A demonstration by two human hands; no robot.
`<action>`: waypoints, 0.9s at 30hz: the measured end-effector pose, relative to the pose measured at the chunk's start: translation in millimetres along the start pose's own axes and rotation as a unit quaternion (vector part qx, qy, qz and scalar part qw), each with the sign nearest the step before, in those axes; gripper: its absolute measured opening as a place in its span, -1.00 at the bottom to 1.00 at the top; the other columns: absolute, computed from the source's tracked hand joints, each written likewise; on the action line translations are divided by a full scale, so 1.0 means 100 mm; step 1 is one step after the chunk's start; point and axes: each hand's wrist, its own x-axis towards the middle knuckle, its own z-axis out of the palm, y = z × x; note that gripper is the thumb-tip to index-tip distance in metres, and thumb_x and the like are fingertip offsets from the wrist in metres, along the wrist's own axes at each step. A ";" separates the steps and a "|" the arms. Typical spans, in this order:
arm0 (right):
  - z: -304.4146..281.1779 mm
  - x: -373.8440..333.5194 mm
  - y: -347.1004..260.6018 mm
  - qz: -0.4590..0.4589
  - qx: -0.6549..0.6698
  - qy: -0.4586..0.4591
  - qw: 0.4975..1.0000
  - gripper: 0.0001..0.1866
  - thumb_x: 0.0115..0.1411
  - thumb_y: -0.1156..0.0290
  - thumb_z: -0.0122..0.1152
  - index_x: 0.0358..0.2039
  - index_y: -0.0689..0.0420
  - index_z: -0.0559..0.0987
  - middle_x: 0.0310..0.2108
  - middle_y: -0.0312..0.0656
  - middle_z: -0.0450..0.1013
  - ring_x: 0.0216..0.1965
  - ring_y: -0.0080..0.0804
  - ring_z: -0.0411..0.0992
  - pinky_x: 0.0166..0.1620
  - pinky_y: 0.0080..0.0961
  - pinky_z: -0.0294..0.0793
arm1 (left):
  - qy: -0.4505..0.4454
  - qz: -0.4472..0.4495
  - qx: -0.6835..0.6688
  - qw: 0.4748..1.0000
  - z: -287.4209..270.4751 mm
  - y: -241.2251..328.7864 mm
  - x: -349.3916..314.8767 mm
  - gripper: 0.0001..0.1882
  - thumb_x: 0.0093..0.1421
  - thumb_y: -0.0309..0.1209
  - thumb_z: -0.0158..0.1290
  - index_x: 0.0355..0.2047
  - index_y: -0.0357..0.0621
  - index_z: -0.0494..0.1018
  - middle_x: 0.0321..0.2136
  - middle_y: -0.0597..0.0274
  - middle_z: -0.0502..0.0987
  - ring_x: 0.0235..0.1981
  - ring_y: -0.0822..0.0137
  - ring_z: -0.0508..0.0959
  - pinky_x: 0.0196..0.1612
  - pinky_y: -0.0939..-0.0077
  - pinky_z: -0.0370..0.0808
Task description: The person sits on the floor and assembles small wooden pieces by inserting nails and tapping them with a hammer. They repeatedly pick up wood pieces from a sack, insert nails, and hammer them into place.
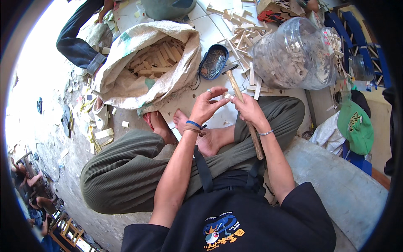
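Note:
My right hand [250,111] is wrapped round the wooden handle of a hammer [256,140], whose dark head points away from me. Its thumb tip meets a small pale piece [227,95], too small to name surely. My left hand [204,106] pinches at the same piece from the other side, thumb and forefinger curved round it. Just beyond my hands lies a blue oval dish [213,62] full of thin metal nails. Past the hammer, a heap of pale wooden strips [243,35] covers part of the tiles, some joined at angles.
A white woven sack [121,63] of wood blocks stands open at the far left, near another person's leg [79,46]. A big clear plastic jar [294,54] lies at the right. A green cap [355,126] hangs beside a grey board [336,180]. Scraps litter the left floor.

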 end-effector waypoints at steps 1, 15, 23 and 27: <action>0.00 0.01 0.00 -0.005 0.009 -0.002 1.000 -0.58 0.48 0.05 0.17 -0.22 0.22 0.53 -0.54 -0.40 0.30 -0.66 -0.66 0.26 -0.64 -0.60 0.29 | 0.006 -0.015 0.000 1.000 0.01 -0.01 0.01 -0.59 0.32 -0.39 0.32 0.15 -0.17 0.57 0.07 0.18 0.68 0.07 0.34 0.66 0.17 0.43 0.59; 0.01 0.00 0.04 -0.030 -0.026 0.016 0.999 -0.56 0.45 0.06 0.19 -0.22 0.28 0.55 -0.57 -0.17 0.45 -0.56 -0.34 0.49 -0.45 -0.29 0.45 | 0.094 0.045 0.026 0.994 0.13 -0.17 -0.02 -0.72 0.28 -0.42 0.34 -0.01 -0.18 0.70 -0.08 0.15 0.75 -0.11 0.46 0.70 -0.03 0.49 0.67; -0.06 -0.62 -0.09 -0.223 -0.144 0.193 0.945 -0.47 0.50 0.24 0.10 0.42 0.01 0.34 -0.27 0.21 0.58 -0.25 0.33 0.55 -0.20 0.03 0.52 | 0.116 0.077 0.036 0.990 0.16 -0.16 -0.01 -0.73 0.25 -0.42 0.36 -0.05 -0.16 0.71 -0.10 0.15 0.76 -0.13 0.43 0.72 -0.05 0.46 0.67; -0.08 -0.92 0.02 -0.246 -0.252 0.164 0.922 -0.34 0.48 0.32 0.14 0.54 -0.18 0.22 -0.36 0.08 0.55 -0.37 0.21 0.55 -0.29 0.04 0.51 | 0.111 0.103 0.069 0.986 0.19 -0.16 -0.02 -0.75 0.24 -0.51 0.35 -0.06 -0.22 0.69 -0.10 0.14 0.75 -0.13 0.45 0.71 -0.03 0.48 0.69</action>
